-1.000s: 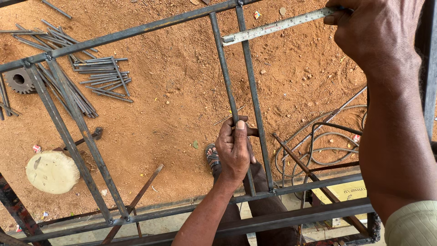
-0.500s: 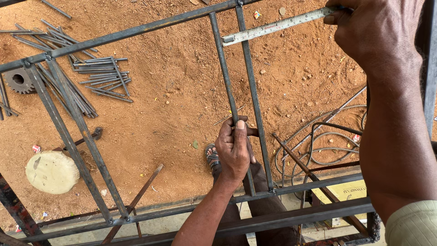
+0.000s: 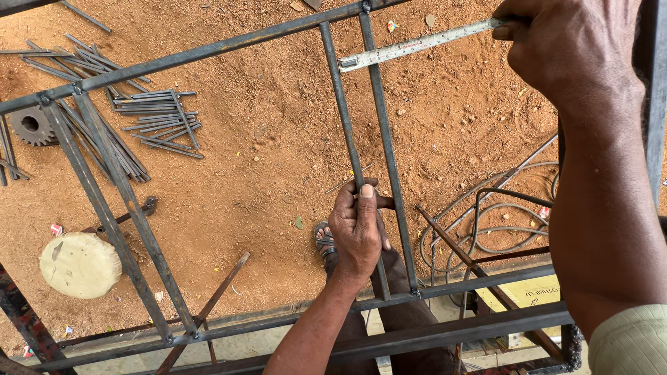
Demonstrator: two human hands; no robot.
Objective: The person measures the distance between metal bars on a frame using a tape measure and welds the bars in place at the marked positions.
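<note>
While a yellow label (image 3: 520,295) lies below, the right hand (image 3: 566,52) pinches a tape measure (image 3: 417,47) slanting across two upright bars, and the left hand (image 3: 359,229) grips the left bar (image 3: 340,111).

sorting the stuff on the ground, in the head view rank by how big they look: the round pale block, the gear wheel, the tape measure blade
1. Tape measure blade: longest, but nearer the camera, so unsure.
2. Round pale block.
3. Gear wheel: smallest, partly hidden by the metal frame.

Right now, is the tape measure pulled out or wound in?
Pulled out: the tape measure blade stretches from the right hand to the upright bar.
</note>
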